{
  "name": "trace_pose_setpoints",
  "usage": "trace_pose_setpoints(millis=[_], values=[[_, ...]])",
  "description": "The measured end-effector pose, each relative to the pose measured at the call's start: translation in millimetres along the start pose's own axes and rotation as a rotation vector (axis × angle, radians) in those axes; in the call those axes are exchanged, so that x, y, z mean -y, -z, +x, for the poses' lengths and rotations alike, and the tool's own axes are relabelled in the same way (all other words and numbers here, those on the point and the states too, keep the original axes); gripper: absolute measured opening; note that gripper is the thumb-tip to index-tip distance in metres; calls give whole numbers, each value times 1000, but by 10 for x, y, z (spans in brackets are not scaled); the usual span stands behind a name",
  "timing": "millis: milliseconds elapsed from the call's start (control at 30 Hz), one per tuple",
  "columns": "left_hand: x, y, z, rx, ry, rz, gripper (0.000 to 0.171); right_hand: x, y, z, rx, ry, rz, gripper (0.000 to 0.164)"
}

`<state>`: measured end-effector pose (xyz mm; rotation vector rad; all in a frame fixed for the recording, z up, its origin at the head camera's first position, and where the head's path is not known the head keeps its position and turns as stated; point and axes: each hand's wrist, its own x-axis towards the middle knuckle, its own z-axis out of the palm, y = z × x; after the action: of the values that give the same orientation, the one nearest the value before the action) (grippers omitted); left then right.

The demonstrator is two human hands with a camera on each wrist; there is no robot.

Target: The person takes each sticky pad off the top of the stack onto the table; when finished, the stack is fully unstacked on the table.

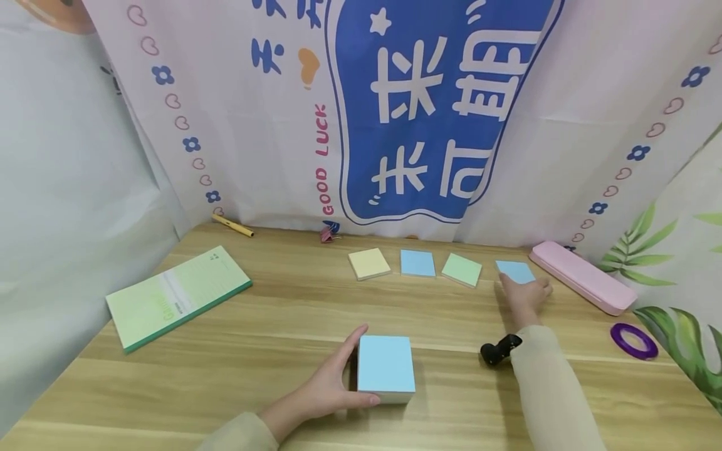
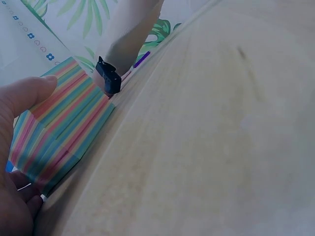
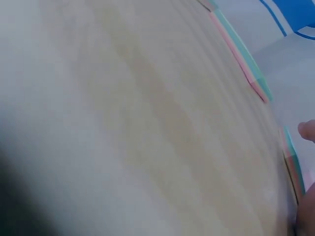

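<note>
In the head view my left hand grips a thick block of sticky notes with a blue top, fingers and thumb on opposite sides. Its sides show coloured stripes in the left wrist view, where the thumb lies along one face. My right hand reaches to the back right, spread around a thin blue sticky note pad on the table. The right wrist view shows a fingertip just off that pad's edge. Left of it, in a row, lie a green pad, a blue pad and a yellow pad.
A pink case lies right of my right hand, with a purple tape roll in front. At the left are a green notepad and a yellow pen. Small clips sit by the back cloth.
</note>
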<state>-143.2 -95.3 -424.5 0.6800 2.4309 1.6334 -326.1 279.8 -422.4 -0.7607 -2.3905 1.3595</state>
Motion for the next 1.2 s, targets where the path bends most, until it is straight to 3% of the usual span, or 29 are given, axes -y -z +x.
trace_pose_setpoints(millis=[167,300,500,700,900,1100,1200], values=[[-20,3,6,-2,3,-2,98,128,84,-84,7,7,56,108],[-109,27,-10,-8,14,5,98,333,112,-300,53,83,185,106],[-313,58,-46,-2,20,-28,96,599,134,-828,237,224,322,95],[-163,29,-23,-9,14,-14,96,809,105,-1250,374,341,453,86],[-15,6,13,-11,5,2,98,778,33,-1614,686,498,444,74],[-148,8,1,-11,-3,-3,97,640,-50,-1865,1047,739,272,79],[-210,9,-8,-8,-6,-3,97,598,-70,-1911,1150,859,147,83]])
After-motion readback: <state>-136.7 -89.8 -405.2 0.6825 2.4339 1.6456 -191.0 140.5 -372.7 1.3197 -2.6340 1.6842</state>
